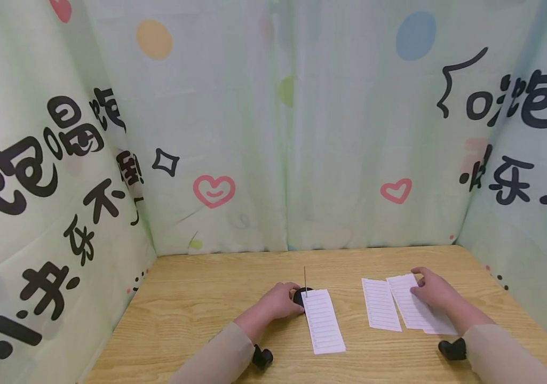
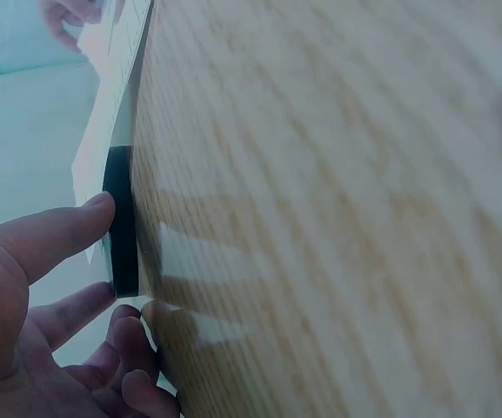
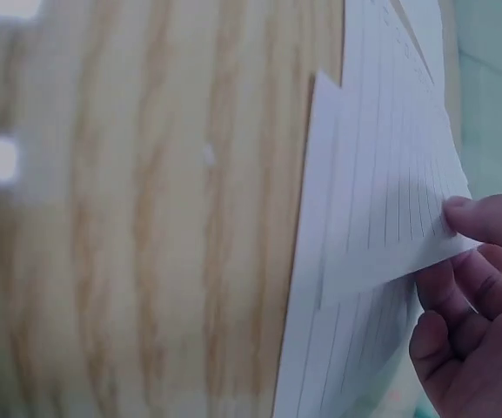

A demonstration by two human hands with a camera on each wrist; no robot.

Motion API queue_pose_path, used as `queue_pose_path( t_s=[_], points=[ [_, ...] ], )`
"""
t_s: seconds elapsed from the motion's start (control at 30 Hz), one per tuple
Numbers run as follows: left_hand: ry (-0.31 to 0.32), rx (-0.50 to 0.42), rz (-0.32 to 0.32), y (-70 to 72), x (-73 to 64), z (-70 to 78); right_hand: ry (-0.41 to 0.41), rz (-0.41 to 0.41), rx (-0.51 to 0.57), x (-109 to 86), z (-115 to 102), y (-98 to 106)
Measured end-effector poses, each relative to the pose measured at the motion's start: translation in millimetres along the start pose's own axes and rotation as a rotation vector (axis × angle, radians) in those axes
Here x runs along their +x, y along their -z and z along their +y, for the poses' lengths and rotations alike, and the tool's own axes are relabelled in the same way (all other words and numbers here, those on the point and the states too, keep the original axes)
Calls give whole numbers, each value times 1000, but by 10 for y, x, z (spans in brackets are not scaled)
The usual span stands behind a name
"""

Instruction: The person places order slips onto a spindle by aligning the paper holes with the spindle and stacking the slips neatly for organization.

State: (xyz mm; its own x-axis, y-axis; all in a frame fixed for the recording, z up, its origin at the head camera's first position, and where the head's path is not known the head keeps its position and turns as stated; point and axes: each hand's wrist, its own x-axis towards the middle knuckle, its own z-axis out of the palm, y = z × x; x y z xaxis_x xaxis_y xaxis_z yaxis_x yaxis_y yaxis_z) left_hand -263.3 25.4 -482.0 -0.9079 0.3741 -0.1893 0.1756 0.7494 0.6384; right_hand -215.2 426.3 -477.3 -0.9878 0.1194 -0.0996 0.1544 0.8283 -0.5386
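My left hand [image 1: 280, 301] grips the round black base of a bill spike [image 1: 298, 296], thumb on one side and fingertips on the other, as the left wrist view shows. From the base a thin needle [image 1: 304, 276] points straight up. A lined white paper slip [image 1: 325, 324] lies at the needle, its top end over the base. On the right, my right hand [image 1: 434, 292] pinches the edge of another lined slip [image 1: 404, 304] between thumb and fingers. That slip overlaps a further slip [image 3: 299, 374] beneath it in the right wrist view.
A separate lined slip [image 1: 380, 304] lies between the spike and my right hand. Everything stands on a wood-grain table [image 1: 196, 298]. Printed curtains [image 1: 254, 224] close in the back and both sides.
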Motion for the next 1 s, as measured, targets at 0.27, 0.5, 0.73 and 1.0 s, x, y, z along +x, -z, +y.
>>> queue_pose_path(
  t_s=[0.27, 0.5, 0.73, 1.0],
  points=[
    [2, 15, 1, 4, 11, 5, 62, 41, -1, -55, -17, 57],
    [-38, 31, 4, -9, 35, -21, 86, 77, 28, -132, -60, 116],
    [-34, 24, 0, -8, 42, -23, 139, 144, 63, -246, -230, 185],
    [-23, 38, -3, -28, 65, -36, 153, 197, 147, -323, -491, 249]
  ],
)
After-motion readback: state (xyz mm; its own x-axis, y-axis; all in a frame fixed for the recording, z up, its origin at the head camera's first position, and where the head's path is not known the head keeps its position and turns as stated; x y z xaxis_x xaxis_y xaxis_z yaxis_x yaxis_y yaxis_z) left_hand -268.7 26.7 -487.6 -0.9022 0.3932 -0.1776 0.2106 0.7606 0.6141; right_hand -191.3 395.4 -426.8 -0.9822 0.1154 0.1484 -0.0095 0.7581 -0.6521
